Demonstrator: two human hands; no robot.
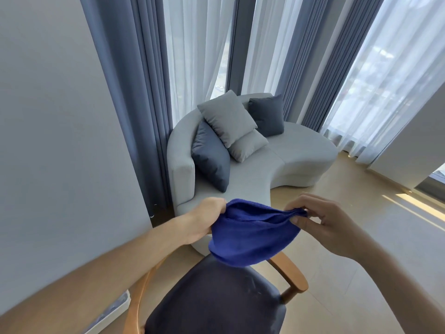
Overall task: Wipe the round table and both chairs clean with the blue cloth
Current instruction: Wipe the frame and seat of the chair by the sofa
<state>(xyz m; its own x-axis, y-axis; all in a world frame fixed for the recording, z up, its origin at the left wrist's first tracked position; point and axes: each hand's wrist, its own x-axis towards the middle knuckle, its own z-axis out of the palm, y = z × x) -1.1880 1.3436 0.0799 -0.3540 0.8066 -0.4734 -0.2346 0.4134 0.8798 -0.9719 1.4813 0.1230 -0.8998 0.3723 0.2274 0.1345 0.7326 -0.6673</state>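
The left hand [204, 219] is gripping one end of the blue cloth [250, 233], with the fingers curled round the bunched edge. The right hand [320, 221] is pinching the opposite end between thumb and fingertips. The cloth is hanging slack between both hands in mid-air, sagging into a pouch directly above the chair [216, 300], and it is not touching the seat.

The chair is standing directly below the camera, showing a dark upholstered seat and a curved wooden frame. The round table and the second chair are not appearing in this view. A curved grey sofa [277, 165] carrying several cushions is standing beyond the chair, in front of curtained windows.

Judged step: the person is spreading or refolding the cloth before wiping; faint pale marks are showing on the seat fabric, so the chair is probably not yet finished.

Possible faults from this position:
- The right-hand pinch is holding only a narrow edge. A sharp tug is likely to pull that end free, dropping the cloth onto the seat or the floor and soiling it.
- A bunched cloth is presenting a small, uneven wiping face, so streaks or missed patches are likely on the seat.
- Upholstery is dragging more than wood, so the cloth may be rolling up under the palm during a stroke.
- The wooden armrests may be getting skipped if only the seat is being wiped
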